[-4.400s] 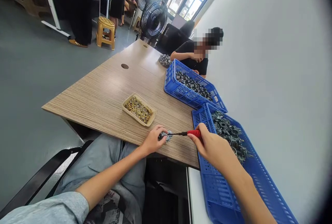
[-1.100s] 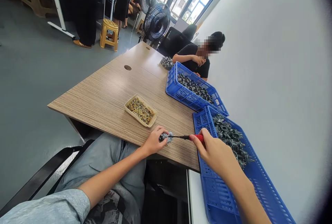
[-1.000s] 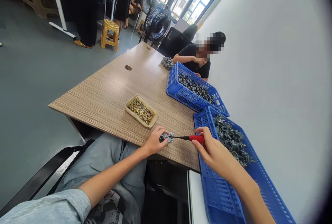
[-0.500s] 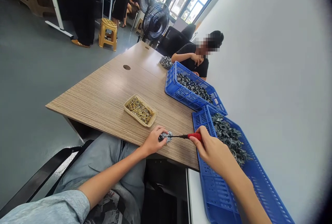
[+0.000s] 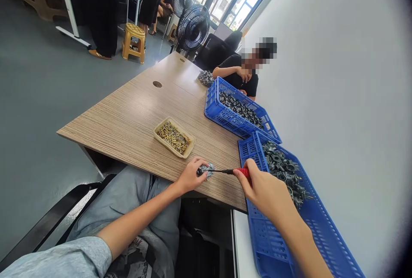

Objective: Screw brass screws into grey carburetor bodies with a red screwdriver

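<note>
At the table's front edge my left hand (image 5: 193, 174) has its fingers curled around a small carburetor-like metal part (image 5: 210, 170), pale grey with a black piece, resting on the tabletop. My right hand (image 5: 262, 185) grips the red handle of a screwdriver (image 5: 228, 171). Its dark shaft lies nearly level and points left, with the tip at the metal part. My left fingers hide much of the part, so I cannot tell exactly where the tip touches.
A cream tray (image 5: 156, 135) of small brass pieces stands beyond my left hand. Two blue crates (image 5: 212, 102) of metal parts line the right side, the nearer crate (image 5: 249, 148) beside my right hand. Across the wooden table (image 5: 128, 106) sits another person (image 5: 233, 65).
My right hand has turned slightly on the screwdriver handle, and its wrist has shifted a little left. My left hand and the metal part stay in place.
</note>
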